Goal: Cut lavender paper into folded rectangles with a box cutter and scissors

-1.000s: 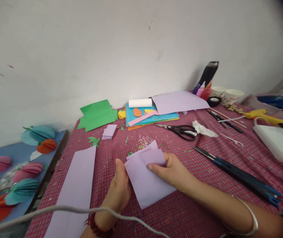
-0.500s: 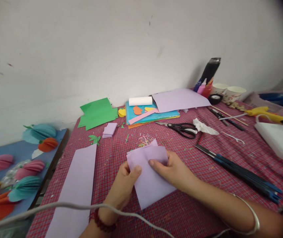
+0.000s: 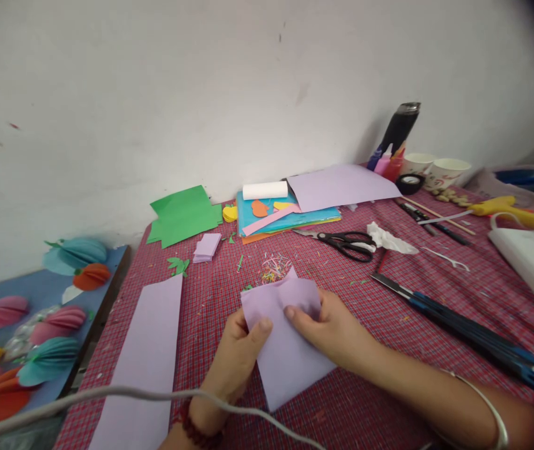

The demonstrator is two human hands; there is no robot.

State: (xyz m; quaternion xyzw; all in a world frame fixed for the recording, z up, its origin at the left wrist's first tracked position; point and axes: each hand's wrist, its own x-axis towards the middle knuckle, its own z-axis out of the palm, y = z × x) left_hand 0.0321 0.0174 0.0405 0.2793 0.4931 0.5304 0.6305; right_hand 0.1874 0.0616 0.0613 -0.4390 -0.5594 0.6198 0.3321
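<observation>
A folded sheet of lilac paper (image 3: 285,350) is held between my two hands above the checked tablecloth. My left hand (image 3: 238,347) grips its left edge, thumb on top and fingers behind. On the upper right edge, my right hand (image 3: 325,325) pinches the sheet with its thumb pressed on the face; those fingers are hidden behind the paper. A small corner of the paper pokes up past the top edge. Just beyond it lies a little heap of coloured paper shreds (image 3: 275,267). To the left rests a long lilac strip of paper (image 3: 142,356).
Black scissors (image 3: 346,242), a blue-handled cutting tool (image 3: 458,331) and a yellow glue gun (image 3: 514,212) lie rightward. Green paper (image 3: 187,215) and small lilac pieces (image 3: 207,247) sit at the back left. A grey cable (image 3: 121,392) crosses in front. Paper fruits (image 3: 49,359) stand on a blue board.
Both hands and the folded paper have shifted slightly down and to the right in view. The grip on the paper stays about the same.
</observation>
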